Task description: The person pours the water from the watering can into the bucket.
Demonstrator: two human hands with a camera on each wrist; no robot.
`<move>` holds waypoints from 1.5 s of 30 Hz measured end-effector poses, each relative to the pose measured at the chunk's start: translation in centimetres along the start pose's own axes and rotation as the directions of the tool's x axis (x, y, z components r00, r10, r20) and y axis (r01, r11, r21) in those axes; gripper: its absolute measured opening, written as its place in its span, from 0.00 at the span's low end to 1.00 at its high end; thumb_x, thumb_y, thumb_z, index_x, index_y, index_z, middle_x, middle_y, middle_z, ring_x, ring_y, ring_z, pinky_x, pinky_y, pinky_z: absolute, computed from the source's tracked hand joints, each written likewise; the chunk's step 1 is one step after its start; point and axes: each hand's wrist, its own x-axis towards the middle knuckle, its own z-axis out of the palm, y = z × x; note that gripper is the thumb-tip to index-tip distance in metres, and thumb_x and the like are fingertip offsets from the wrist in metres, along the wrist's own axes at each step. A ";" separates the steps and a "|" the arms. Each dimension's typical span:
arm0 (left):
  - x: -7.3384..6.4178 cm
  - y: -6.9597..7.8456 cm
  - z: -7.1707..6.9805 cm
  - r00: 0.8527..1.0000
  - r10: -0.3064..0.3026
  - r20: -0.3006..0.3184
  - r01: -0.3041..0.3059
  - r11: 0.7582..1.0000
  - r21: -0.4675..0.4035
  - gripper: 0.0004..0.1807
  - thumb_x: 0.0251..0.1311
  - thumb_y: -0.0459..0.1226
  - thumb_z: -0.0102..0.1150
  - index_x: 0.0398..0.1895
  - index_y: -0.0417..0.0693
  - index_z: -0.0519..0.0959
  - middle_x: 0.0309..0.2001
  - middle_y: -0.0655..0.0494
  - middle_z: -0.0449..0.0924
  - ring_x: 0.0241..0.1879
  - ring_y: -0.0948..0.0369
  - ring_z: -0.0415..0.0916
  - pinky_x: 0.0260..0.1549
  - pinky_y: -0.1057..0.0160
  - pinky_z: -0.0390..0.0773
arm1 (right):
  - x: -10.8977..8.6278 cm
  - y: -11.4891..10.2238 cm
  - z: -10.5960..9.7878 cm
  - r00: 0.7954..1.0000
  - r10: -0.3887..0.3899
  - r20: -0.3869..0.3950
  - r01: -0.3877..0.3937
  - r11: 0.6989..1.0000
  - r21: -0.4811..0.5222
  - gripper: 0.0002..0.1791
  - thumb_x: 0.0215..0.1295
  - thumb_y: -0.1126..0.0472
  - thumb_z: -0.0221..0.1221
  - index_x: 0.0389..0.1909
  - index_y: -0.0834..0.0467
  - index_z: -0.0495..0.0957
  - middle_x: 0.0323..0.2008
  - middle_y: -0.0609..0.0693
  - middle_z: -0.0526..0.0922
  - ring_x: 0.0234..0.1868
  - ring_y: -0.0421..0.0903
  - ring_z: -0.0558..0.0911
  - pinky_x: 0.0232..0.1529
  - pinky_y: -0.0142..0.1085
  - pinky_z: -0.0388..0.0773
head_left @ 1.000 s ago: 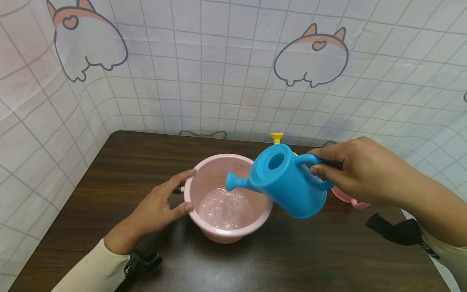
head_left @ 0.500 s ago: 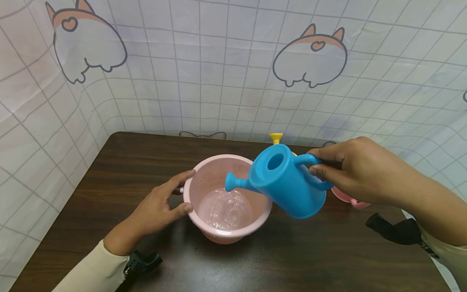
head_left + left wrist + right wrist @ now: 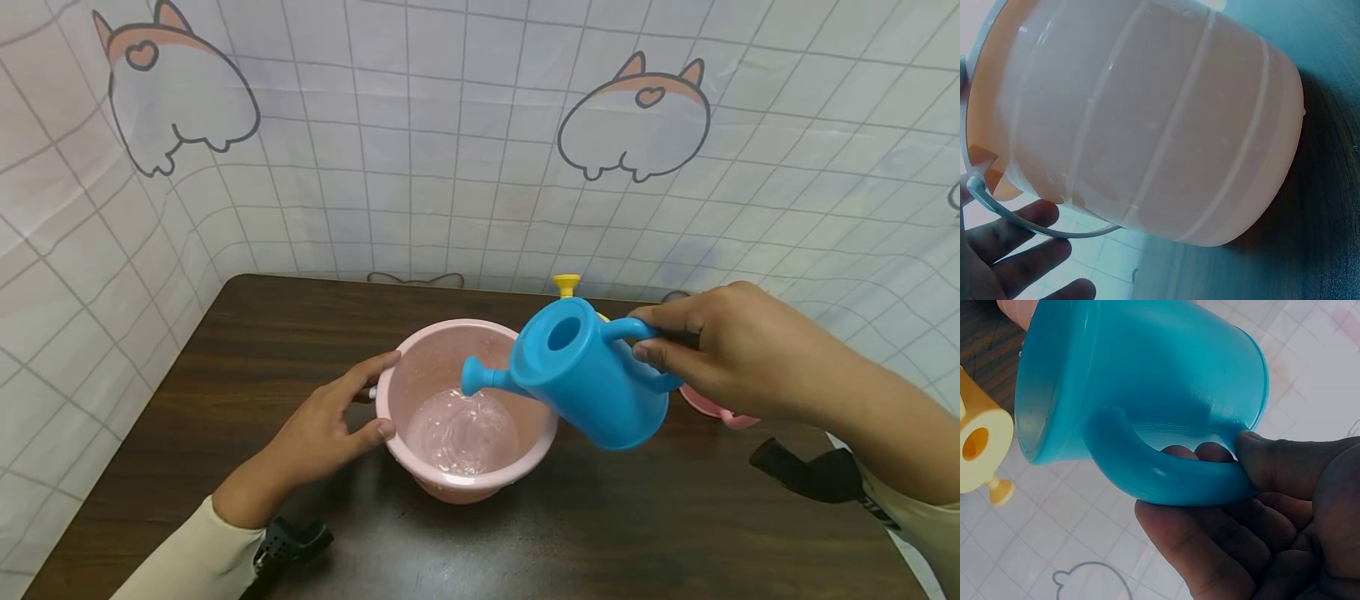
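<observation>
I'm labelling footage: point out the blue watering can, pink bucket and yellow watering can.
Blue watering can [image 3: 600, 387], head view: body's side.
Pink bucket [image 3: 1147, 125], left wrist view: outer wall.
Yellow watering can [image 3: 998, 436], right wrist view: face beside the opening.

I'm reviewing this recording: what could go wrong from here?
1. Water might splash out if the tilted blue plastic watering can drifts, since its spout hangs over the round pink plastic bucket.
2. The left hand rests on the bucket's rim at one side, so a careless push could tip it.
3. In the left wrist view, the thin pale curved bail crosses that hand's fingers and might snag them.
</observation>
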 end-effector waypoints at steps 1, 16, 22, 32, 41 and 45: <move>0.0 0.0 0.0 1.000 -0.003 0.001 0.003 1.000 0.000 0.40 0.66 0.56 0.63 0.79 0.65 0.59 0.69 0.52 0.72 0.54 0.51 0.81 0.50 0.39 0.79 | 0.0 0.0 0.0 1.000 0.007 0.005 -0.007 1.000 0.006 0.18 0.67 0.61 0.69 0.56 0.61 0.85 0.36 0.44 0.88 0.22 0.35 0.73 0.21 0.32 0.73; -0.2 0.1 0.1 1.000 -0.015 0.006 0.015 1.000 -0.001 0.41 0.66 0.54 0.64 0.79 0.66 0.59 0.66 0.51 0.75 0.54 0.51 0.81 0.50 0.39 0.79 | 0.0 -0.1 0.0 1.000 0.013 0.011 -0.013 1.000 -0.001 0.16 0.68 0.60 0.68 0.55 0.57 0.86 0.34 0.40 0.87 0.26 0.37 0.75 0.26 0.33 0.77; -0.2 0.1 0.0 1.000 -0.007 0.003 0.007 1.000 0.001 0.41 0.66 0.55 0.64 0.79 0.65 0.59 0.64 0.51 0.76 0.54 0.52 0.81 0.51 0.42 0.79 | 0.1 -0.1 0.0 1.000 -0.006 0.010 0.006 1.000 0.007 0.16 0.67 0.61 0.68 0.54 0.60 0.86 0.36 0.43 0.88 0.24 0.36 0.75 0.25 0.32 0.77; -0.1 0.1 0.0 1.000 -0.004 0.001 0.004 1.000 0.001 0.40 0.66 0.55 0.63 0.79 0.66 0.59 0.65 0.51 0.76 0.54 0.51 0.81 0.50 0.40 0.79 | 0.1 -0.1 -0.1 1.000 0.006 0.016 -0.006 1.000 0.009 0.17 0.68 0.61 0.68 0.56 0.60 0.85 0.36 0.44 0.88 0.23 0.36 0.74 0.22 0.32 0.74; -0.1 0.0 0.1 1.000 0.002 -0.002 -0.002 1.000 0.000 0.40 0.66 0.56 0.63 0.79 0.66 0.59 0.65 0.51 0.76 0.54 0.51 0.82 0.50 0.40 0.80 | 0.1 0.0 0.0 1.000 0.014 0.003 -0.014 1.000 -0.012 0.17 0.68 0.61 0.67 0.57 0.60 0.85 0.31 0.41 0.85 0.21 0.37 0.72 0.19 0.32 0.70; -0.1 0.0 0.0 1.000 0.000 -0.001 0.000 1.000 0.002 0.40 0.66 0.55 0.63 0.79 0.66 0.59 0.66 0.51 0.75 0.53 0.51 0.82 0.49 0.39 0.80 | 0.0 0.1 0.1 1.000 0.026 -0.007 -0.027 0.999 -0.035 0.12 0.69 0.60 0.67 0.51 0.54 0.86 0.23 0.37 0.78 0.22 0.37 0.72 0.20 0.33 0.71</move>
